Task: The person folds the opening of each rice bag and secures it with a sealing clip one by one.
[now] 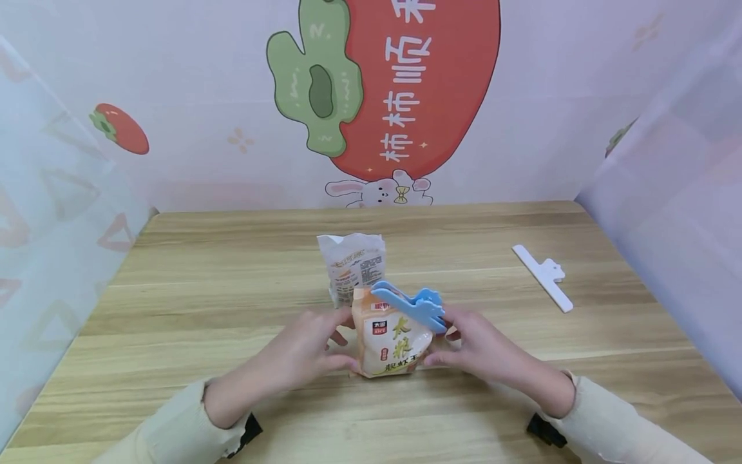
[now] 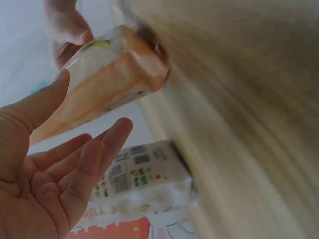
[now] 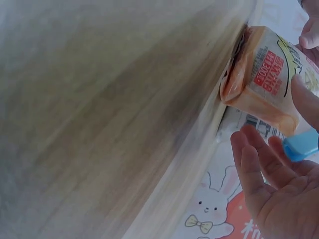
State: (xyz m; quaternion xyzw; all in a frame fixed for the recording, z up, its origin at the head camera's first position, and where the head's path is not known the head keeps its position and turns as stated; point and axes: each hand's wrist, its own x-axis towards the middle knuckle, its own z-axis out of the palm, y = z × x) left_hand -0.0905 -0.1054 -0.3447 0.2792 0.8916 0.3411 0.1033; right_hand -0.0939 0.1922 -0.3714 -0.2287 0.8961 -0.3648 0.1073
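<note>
A small orange-and-white rice bag (image 1: 390, 338) stands on the table with a blue bag clip (image 1: 413, 308) slanting across its top. At the bag's left side is my left hand (image 1: 315, 345), thumb by the lower corner. The left wrist view shows the left hand's fingers loosely spread beside the bag's orange side (image 2: 109, 82). My right hand (image 1: 478, 345) is at the bag's right side, near the clip's lower end. In the right wrist view its fingers are spread, with the blue clip (image 3: 301, 145) beside them. Whether either hand touches the bag is unclear.
Behind the rice bag stands a white printed bag (image 1: 355, 264), partly hidden by it. A white bag clip (image 1: 543, 277) lies on the wooden table (image 1: 209, 277) to the right. Printed cloth walls (image 1: 203, 109) enclose the back and sides.
</note>
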